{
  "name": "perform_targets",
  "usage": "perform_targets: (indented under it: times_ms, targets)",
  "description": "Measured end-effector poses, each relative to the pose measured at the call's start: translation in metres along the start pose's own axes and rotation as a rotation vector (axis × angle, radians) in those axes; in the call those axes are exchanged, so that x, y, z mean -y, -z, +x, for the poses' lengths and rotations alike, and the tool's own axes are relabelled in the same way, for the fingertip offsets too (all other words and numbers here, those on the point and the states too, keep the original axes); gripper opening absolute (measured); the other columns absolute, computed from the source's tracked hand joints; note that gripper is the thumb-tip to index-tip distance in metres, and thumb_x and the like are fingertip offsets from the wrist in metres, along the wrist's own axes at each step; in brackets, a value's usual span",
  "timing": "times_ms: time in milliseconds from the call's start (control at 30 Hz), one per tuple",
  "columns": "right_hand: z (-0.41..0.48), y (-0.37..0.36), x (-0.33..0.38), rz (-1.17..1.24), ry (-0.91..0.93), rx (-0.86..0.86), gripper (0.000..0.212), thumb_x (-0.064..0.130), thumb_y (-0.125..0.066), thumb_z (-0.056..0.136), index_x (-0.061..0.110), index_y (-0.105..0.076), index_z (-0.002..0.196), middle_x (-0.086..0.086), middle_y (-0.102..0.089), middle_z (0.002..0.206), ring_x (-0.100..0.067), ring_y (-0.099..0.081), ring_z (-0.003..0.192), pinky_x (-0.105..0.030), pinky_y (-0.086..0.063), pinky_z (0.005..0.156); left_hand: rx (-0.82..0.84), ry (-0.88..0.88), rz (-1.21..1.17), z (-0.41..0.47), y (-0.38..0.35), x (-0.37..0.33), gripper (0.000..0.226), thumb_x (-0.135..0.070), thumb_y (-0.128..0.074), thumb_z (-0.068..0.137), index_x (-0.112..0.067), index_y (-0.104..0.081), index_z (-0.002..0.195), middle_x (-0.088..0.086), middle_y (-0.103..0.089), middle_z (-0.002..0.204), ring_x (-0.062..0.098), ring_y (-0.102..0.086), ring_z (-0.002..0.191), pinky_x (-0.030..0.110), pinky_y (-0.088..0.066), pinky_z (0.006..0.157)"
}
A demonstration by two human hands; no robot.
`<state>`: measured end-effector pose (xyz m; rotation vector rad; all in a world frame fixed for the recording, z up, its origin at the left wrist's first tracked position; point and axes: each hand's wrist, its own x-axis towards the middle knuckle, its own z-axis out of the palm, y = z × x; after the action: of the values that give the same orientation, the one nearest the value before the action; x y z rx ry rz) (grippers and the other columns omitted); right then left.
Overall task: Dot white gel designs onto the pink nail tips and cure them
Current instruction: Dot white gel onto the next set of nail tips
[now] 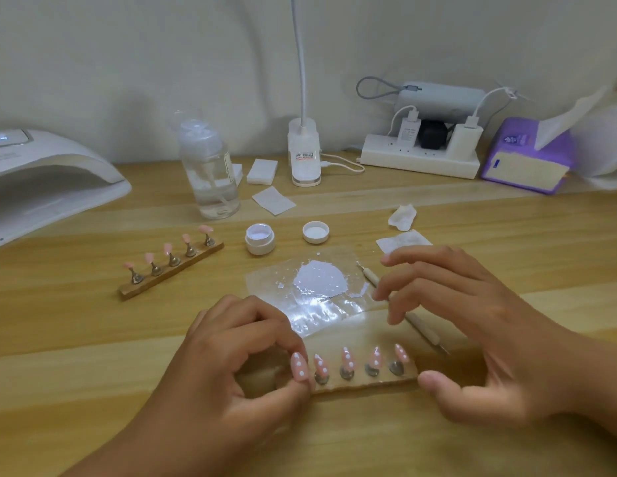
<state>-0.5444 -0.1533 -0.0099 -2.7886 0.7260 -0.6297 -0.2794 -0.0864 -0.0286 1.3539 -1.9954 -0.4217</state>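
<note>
While in left hand [238, 359], holder [364, 383] beside right hand [489, 339].

The table [93, 339] is pale wood with a matt grain. At lower centre the pink tips [346, 356] look glossy on shiny metal holders [346, 372] set in a wooden strip [364, 384]. The clear film [321, 315] at centre shines wet; the lamp [42, 187] at upper left is smooth white plastic

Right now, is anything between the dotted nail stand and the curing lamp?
Yes. The plain stand lies roughly on the straight line between the dotted stand and the lamp; probably lift over it or go round.
</note>
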Motion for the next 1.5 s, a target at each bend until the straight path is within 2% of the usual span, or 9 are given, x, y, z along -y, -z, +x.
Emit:
perform_targets:
  times_ms: [133,300,500,700,833,967,1233,1333,1500]
  targets:
    - [0.003,-0.006,0.005,0.008,-0.027,0.063,0.027,0.041,-0.067,0.073,0.024,-0.063,0.095,0.011,-0.057,0.126,-0.016,-0.035,0.142,-0.033,-0.033,0.111,0.036,0.003,-0.044,-0.001,0.001,0.001,0.006,-0.042,-0.066,0.073,-0.037,-0.069,0.073,-0.014,-0.064,0.087,0.009,-0.059,0.088,0.034,-0.042,0.081]
    - [0.003,-0.009,0.007,0.107,-0.074,0.078,0.018,0.036,-0.066,0.077,0.025,-0.061,0.090,0.013,-0.053,0.131,-0.016,-0.028,0.147,-0.029,-0.030,0.113,0.019,0.003,-0.065,0.000,0.000,0.001,0.005,-0.041,-0.066,0.073,-0.037,-0.070,0.072,-0.014,-0.064,0.084,0.011,-0.061,0.087,0.037,-0.045,0.078]
    - [0.005,-0.014,0.007,0.097,-0.106,0.059,0.012,0.025,-0.071,0.076,0.022,-0.062,0.084,0.008,-0.056,0.124,-0.018,-0.030,0.146,-0.026,-0.031,0.112,0.024,0.023,-0.063,0.000,0.000,-0.001,0.008,-0.041,-0.066,0.071,-0.035,-0.070,0.072,-0.013,-0.064,0.085,0.013,-0.060,0.088,0.035,-0.044,0.078]
    - [0.005,-0.015,0.007,0.126,-0.115,0.056,0.010,0.019,-0.072,0.077,0.020,-0.064,0.082,0.008,-0.057,0.121,-0.019,-0.030,0.146,-0.029,-0.033,0.111,0.029,0.025,-0.055,0.001,0.000,-0.002,0.008,-0.040,-0.067,0.071,-0.033,-0.070,0.071,-0.013,-0.063,0.084,0.013,-0.060,0.088,0.034,-0.043,0.078]
    - [0.004,-0.015,0.008,0.134,-0.117,0.058,0.005,0.024,-0.069,0.079,0.022,-0.065,0.081,0.010,-0.055,0.122,-0.017,-0.029,0.146,-0.028,-0.032,0.112,0.030,0.032,-0.059,0.000,-0.001,-0.002,0.007,-0.040,-0.067,0.071,-0.034,-0.069,0.071,-0.013,-0.063,0.084,0.013,-0.060,0.089,0.035,-0.043,0.079]
    - [0.007,-0.020,0.012,0.153,-0.155,0.016,0.012,0.038,-0.068,0.082,0.027,-0.063,0.084,0.013,-0.053,0.122,-0.014,-0.029,0.146,-0.029,-0.032,0.110,0.030,0.024,-0.051,0.001,-0.001,-0.002,0.005,-0.039,-0.067,0.071,-0.034,-0.068,0.070,-0.013,-0.062,0.084,0.011,-0.059,0.088,0.035,-0.042,0.079]
    - [0.009,-0.027,0.013,0.171,-0.136,-0.039,0.009,0.022,-0.075,0.077,0.026,-0.067,0.079,0.010,-0.054,0.123,-0.015,-0.032,0.144,-0.025,-0.032,0.110,0.044,0.033,-0.071,-0.001,0.000,-0.002,0.006,-0.040,-0.067,0.071,-0.035,-0.067,0.071,-0.013,-0.063,0.085,0.012,-0.058,0.089,0.031,-0.040,0.080]
    - [0.010,-0.028,0.013,0.149,-0.111,-0.059,0.003,0.026,-0.070,0.080,0.024,-0.068,0.079,0.008,-0.055,0.122,-0.017,-0.035,0.143,-0.028,-0.034,0.110,0.048,0.029,-0.068,-0.001,0.000,-0.001,0.004,-0.039,-0.068,0.072,-0.035,-0.067,0.072,-0.014,-0.063,0.086,0.011,-0.058,0.089,0.033,-0.041,0.079]
    - [0.009,-0.030,0.013,0.135,-0.090,-0.076,0.007,0.028,-0.065,0.082,0.022,-0.068,0.079,0.007,-0.056,0.121,-0.017,-0.037,0.142,-0.033,-0.036,0.109,0.038,0.019,-0.041,0.000,-0.001,-0.003,0.004,-0.038,-0.069,0.072,-0.035,-0.067,0.074,-0.015,-0.062,0.088,0.010,-0.058,0.092,0.032,-0.041,0.080]
